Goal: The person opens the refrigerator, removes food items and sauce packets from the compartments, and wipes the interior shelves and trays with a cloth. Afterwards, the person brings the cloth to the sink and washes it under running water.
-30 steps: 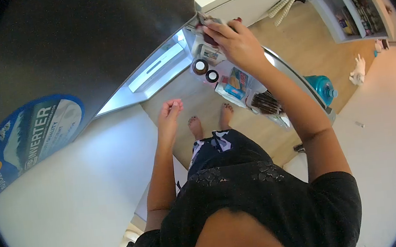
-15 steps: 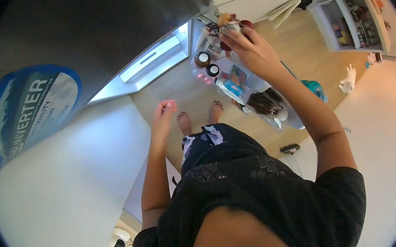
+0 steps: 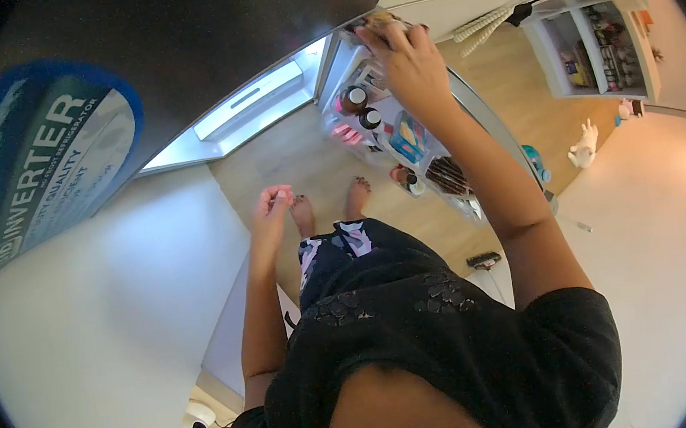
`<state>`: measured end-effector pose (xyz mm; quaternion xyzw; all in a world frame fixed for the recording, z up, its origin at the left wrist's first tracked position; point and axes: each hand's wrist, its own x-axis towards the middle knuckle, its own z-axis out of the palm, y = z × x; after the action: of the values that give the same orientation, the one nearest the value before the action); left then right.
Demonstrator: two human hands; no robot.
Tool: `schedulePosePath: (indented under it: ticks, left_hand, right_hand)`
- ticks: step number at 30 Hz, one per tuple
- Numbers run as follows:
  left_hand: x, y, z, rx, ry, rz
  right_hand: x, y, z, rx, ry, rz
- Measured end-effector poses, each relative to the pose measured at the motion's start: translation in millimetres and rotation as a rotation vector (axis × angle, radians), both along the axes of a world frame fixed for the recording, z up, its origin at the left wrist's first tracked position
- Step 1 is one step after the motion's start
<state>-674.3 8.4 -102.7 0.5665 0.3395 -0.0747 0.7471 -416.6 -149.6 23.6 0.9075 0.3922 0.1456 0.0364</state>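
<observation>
My right hand (image 3: 409,65) reaches to the far end of the refrigerator door (image 3: 478,104). Its fingers bend over a tan-topped container (image 3: 379,20), mostly hidden beneath them, so its exact kind is unclear. Just below the hand, in the door racks, stand a dark bottle with a white cap (image 3: 353,98) and a second white-capped bottle (image 3: 369,118). Beside my right forearm sit a blue packet (image 3: 407,142) and a bundle of dark brown sticks or packets (image 3: 446,176). My left hand (image 3: 270,211) hangs over the floor with its fingers curled in, nothing visible in them.
The lit refrigerator interior (image 3: 255,98) opens at left, below its dark top (image 3: 198,29). A pink item (image 3: 347,135) sits in the door. Beyond the door are a teal bottle (image 3: 535,162), a white figure (image 3: 583,145) and a shelf unit (image 3: 590,54). A brush (image 3: 483,261) lies on the floor.
My right hand has carried the container up and toward the door's far end, by the refrigerator's edge. The view has shifted slightly. My left hand stays curled.
</observation>
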Motion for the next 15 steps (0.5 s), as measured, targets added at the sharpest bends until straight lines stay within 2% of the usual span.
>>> schedulePosePath:
  ticks: [6,12,15]
  left_hand:
    - [-13,15,-6,0.004,0.010,0.007]
    - [-12,26,1,0.069,0.011,-0.007]
    - [-10,27,-6,0.042,-0.001,0.011]
  right_hand:
    - [-26,-42,4,-0.032,-0.043,-0.063]
    - [1,23,-8,-0.034,-0.014,-0.046]
    - [-4,2,-8,0.062,-0.051,-0.004]
